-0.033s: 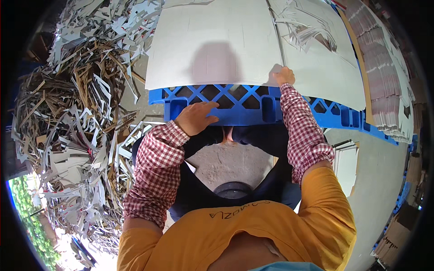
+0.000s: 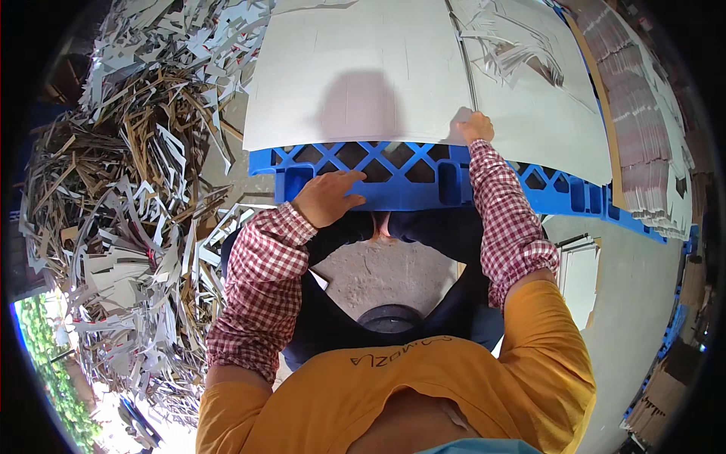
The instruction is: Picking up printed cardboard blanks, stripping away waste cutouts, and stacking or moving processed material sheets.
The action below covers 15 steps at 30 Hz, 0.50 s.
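Note:
White cardboard sheets (image 2: pixel 318 83) lie on a blue plastic pallet (image 2: pixel 408 198) in front of me. A second white sheet (image 2: pixel 552 136) lies to their right, with a narrow dark gap (image 2: pixel 467 68) between the two. At the near end of that gap is my right hand (image 2: pixel 476 127), its fingers curled closed; what they grip, if anything, is hidden. My left hand (image 2: pixel 327 198) is by the pallet's near edge, fingers stretched out and nothing in them. The shadow of a head falls on the left sheets.
Heaps of cardboard offcuts (image 2: pixel 144 174) cover the floor at left. Loose white scraps (image 2: pixel 522 57) lie on the right sheet. Stacked cardboard (image 2: pixel 639 129) stands along the right. Between my legs is a dark round object (image 2: pixel 389 318); more cardboard pieces (image 2: pixel 578 276) lean at lower right.

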### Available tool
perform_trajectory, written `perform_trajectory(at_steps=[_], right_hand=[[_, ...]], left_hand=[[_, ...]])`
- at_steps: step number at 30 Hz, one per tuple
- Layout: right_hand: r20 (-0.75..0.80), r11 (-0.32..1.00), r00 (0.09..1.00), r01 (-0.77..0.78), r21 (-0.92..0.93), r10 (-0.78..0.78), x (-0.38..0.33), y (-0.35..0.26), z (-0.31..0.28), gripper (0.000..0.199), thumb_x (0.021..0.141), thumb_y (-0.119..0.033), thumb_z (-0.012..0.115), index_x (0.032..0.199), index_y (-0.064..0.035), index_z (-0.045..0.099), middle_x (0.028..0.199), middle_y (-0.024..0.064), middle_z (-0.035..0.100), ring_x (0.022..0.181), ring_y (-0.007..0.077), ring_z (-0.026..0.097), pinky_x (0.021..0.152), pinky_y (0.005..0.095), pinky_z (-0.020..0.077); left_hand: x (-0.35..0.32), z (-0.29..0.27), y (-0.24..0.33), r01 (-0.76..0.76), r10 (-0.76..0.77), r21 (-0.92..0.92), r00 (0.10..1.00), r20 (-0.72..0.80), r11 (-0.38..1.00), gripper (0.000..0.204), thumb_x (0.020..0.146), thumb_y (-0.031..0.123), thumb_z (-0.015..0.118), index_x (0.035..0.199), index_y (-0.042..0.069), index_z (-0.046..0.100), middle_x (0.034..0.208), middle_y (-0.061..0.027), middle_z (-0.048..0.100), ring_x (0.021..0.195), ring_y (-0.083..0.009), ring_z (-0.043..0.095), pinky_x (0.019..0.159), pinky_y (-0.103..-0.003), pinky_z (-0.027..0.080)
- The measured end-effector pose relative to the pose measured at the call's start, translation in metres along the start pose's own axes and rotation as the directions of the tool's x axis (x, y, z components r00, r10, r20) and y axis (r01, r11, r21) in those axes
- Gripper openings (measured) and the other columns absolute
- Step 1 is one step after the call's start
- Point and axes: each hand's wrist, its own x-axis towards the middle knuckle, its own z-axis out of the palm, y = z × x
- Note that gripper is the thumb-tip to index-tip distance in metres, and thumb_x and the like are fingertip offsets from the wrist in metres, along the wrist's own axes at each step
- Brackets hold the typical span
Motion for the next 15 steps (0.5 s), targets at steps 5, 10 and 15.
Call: perform_trajectory(at_steps=[5, 10, 15], right_hand=[[0.006, 0.999, 0.999, 0.037, -0.012, -0.037, -0.001, -0.001, -0.005, 0.037, 0.058, -0.03, 0.065, 0.084, -0.0034, 0.058, 0.089, 0.0169, 0.056, 0.084, 0.0305, 0.054, 0.074, 0.0354, 0.0441], [0.098, 0.924, 0.994, -0.08, 0.374, 0.046, 0.024, 0.016, 0.0, 0.042, 0.058, -0.032, 0.067, 0.08, 0.0017, 0.056, 0.079, 0.0139, 0.057, 0.07, 0.0242, 0.055, 0.052, 0.0334, 0.0453], [0.272, 0.655, 0.962, -0.204, 0.728, -0.004, 0.02, 0.011, -0.008, 0.035, 0.062, -0.028, 0.066, 0.076, 0.0009, 0.054, 0.065, 0.005, 0.051, 0.055, 0.0144, 0.047, 0.033, 0.0255, 0.0355]], left_hand=[[-0.002, 0.001, -0.001, 0.025, -0.025, 0.014, 1.0, 0.011, 1.0, 0.037, 0.073, 0.023, 0.055, 0.104, 0.005, 0.046, 0.09, -0.0159, 0.054, 0.083, -0.0303, 0.052, 0.071, -0.036, 0.041], [-0.001, 0.001, -0.002, 0.025, -0.025, 0.006, 1.0, 0.008, 1.0, 0.037, 0.073, 0.023, 0.055, 0.104, 0.005, 0.046, 0.089, -0.0159, 0.054, 0.082, -0.03, 0.052, 0.071, -0.036, 0.041], [0.004, 0.005, -0.012, 0.044, -0.042, -0.055, 0.999, 0.028, 0.998, 0.04, 0.072, 0.024, 0.056, 0.105, 0.003, 0.046, 0.089, -0.0168, 0.054, 0.081, -0.0284, 0.053, 0.069, -0.034, 0.042]])
